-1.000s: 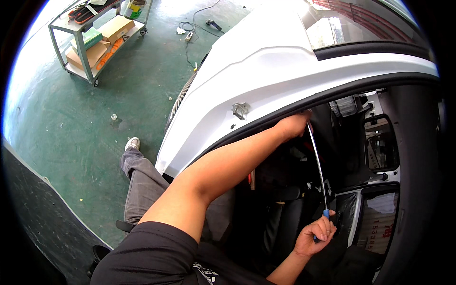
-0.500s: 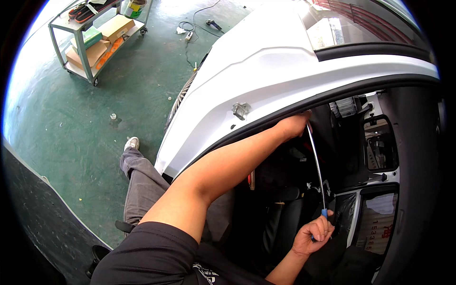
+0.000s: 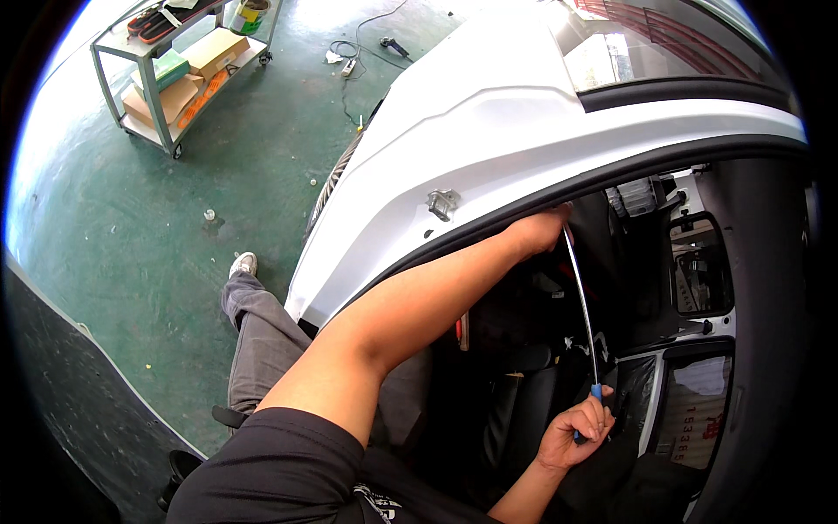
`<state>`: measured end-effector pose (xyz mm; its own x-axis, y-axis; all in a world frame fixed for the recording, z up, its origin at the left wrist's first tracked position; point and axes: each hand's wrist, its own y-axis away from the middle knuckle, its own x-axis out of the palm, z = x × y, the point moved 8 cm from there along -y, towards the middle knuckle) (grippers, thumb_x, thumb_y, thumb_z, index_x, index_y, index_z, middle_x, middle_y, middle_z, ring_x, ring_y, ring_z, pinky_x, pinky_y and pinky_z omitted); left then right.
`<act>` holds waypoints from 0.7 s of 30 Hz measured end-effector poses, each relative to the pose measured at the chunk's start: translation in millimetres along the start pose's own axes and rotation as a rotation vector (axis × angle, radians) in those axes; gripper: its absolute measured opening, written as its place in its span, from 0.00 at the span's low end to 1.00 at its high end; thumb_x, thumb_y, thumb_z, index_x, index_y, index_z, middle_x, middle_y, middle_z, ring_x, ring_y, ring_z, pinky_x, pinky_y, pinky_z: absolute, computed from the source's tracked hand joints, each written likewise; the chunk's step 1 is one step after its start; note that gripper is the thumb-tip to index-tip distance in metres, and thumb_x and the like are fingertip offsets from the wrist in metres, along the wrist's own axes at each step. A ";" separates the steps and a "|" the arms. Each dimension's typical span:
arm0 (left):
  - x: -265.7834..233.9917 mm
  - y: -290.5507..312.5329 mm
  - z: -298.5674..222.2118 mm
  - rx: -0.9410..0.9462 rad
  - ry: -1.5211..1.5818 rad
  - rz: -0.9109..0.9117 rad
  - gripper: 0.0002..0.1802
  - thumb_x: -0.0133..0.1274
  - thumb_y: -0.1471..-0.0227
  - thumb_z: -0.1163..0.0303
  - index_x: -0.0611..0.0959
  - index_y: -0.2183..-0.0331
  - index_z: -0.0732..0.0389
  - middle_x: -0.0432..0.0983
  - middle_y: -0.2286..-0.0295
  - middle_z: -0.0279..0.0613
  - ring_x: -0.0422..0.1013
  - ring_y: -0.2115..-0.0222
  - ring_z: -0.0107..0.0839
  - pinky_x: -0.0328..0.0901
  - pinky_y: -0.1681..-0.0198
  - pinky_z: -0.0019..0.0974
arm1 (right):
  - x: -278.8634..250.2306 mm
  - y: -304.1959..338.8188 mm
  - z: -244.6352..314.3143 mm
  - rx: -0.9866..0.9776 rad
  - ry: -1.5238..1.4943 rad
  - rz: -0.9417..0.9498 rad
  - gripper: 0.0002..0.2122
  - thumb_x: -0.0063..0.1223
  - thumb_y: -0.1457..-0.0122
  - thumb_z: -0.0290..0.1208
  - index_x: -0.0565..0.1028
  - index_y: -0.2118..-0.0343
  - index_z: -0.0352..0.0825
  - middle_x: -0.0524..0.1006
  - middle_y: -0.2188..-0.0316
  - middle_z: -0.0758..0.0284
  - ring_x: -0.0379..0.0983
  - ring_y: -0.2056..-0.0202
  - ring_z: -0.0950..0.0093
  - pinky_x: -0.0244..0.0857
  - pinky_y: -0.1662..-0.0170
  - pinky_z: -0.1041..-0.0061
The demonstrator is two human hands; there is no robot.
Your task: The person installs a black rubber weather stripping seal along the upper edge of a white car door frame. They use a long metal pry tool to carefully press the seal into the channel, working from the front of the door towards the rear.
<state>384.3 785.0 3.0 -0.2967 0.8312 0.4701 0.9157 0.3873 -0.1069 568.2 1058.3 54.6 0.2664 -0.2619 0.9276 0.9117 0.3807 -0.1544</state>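
My right hand [image 3: 576, 432] is closed around the blue handle of a long screwdriver [image 3: 583, 301] inside a white car [image 3: 489, 131]. The thin metal shaft runs up and away from that hand, toward the door opening's far edge. My left arm reaches across the opening, and my left hand [image 3: 539, 232] is curled right by the shaft's far end, against the black rubber seal [image 3: 489, 218]. Its fingertips, the screwdriver's tip and whatever they touch are hidden. A metal door striker [image 3: 443, 204] sits on the white frame left of my left hand.
Dark seats [image 3: 524, 393] fill the cabin below my arms. A wheeled cart [image 3: 140, 45] with cardboard boxes stands at far left. A cable and a power tool [image 3: 394, 45] lie on the green floor [image 3: 218, 166]. A dark panel [image 3: 78, 393] edges the left side.
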 end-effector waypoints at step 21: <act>2.7 -2.7 2.5 0.005 0.006 0.065 0.25 0.45 0.36 0.58 0.81 0.80 0.63 0.73 0.87 0.42 0.63 0.90 0.30 0.59 0.82 0.37 | -4.5 1.3 0.3 -0.013 -0.002 0.015 0.14 0.42 0.32 0.27 0.64 0.47 0.27 0.67 0.79 0.70 0.68 0.78 0.79 0.72 0.70 0.77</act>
<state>380.4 787.2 2.4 -0.2346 0.8524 0.4672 0.9316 0.3344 -0.1424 568.1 1060.3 50.4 0.2793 -0.2547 0.9258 0.9118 0.3726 -0.1725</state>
